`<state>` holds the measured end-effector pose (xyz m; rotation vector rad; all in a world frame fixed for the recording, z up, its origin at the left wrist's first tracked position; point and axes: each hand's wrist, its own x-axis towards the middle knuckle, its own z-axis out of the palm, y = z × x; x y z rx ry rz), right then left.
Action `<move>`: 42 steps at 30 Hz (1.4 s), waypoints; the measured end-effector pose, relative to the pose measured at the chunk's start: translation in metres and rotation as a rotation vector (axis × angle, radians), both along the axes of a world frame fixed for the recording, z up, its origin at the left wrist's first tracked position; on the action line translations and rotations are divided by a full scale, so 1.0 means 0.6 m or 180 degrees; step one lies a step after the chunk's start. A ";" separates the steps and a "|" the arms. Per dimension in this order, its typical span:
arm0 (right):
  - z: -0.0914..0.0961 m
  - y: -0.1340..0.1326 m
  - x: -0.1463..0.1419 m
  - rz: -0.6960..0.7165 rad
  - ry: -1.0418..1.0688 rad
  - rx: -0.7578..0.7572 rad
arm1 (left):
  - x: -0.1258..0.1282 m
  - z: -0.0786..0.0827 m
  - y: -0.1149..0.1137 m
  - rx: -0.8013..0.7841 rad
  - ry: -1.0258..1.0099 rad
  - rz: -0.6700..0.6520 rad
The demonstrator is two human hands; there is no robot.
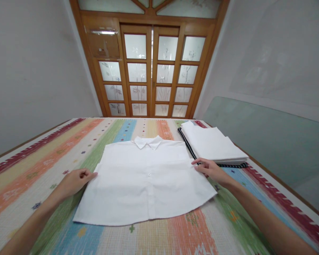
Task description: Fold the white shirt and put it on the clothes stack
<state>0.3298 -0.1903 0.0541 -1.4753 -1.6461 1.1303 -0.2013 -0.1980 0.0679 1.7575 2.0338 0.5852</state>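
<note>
A white collared shirt (122,191) lies front up on the patterned bedspread, its collar pointing away from me and its hem towards me. A crease runs across its middle, and one button shows on the placket. At the shirt's left edge my left hand (77,180) is closed, fingers curled, with the fabric edge pinched at the fingertips. My right hand (211,169) grips the opposite side edge between bent fingers; its thumb is partly hidden. No sleeves show beside the shirt.
Just beyond my right hand, a stack of folded white garments (210,143) rests on a black striped piece (232,165). The striped bedspread (55,159) covers the surface. A pale green panel (268,138) stands along the right, and wooden glazed doors (151,71) are at the far end.
</note>
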 end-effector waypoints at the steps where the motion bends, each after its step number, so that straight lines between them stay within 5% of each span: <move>1: 0.003 -0.001 0.001 -0.0031 0.0061 -0.0061 | -0.001 -0.001 -0.002 -0.0110 -0.0194 0.0032; 8: 0.001 -0.009 0.016 0.0381 -0.0200 -0.0339 | 0.000 -0.014 -0.018 -0.0583 -0.1179 0.0316; 22: -0.019 -0.013 0.004 0.0455 0.0123 -0.0413 | -0.002 -0.004 -0.013 -0.0155 -0.0387 0.0173; 29: -0.027 -0.010 0.006 0.0170 0.0665 -0.0697 | 0.011 0.011 -0.022 -0.0652 -0.1126 -0.0068; 37: -0.017 0.010 0.002 -0.0215 0.1344 -0.0616 | -0.002 0.010 -0.010 -0.0476 -0.2354 0.0179; 42: -0.006 0.048 -0.013 -0.0556 0.1430 -0.0282 | 0.016 0.015 0.018 0.0117 -0.2636 0.0663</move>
